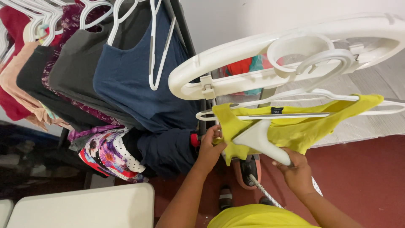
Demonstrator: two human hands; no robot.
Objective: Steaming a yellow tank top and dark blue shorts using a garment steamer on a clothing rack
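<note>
Setting: white wall (236, 21), red floor (363, 169), rack of hanging clothes far left.
Garment: yellow-green fabric top (295, 128) on white plastic hanger (303, 103), centre right.
Left hand (210, 147): pinching the top's left edge.
Right hand (297, 171): clenched round white steamer head (261, 141), pressed against top.

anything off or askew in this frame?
Nothing damaged or spilled. The yellow garment sits bunched on its white hanger, with the left hand pinching one edge and the right hand holding the white steamer head against it.
</note>
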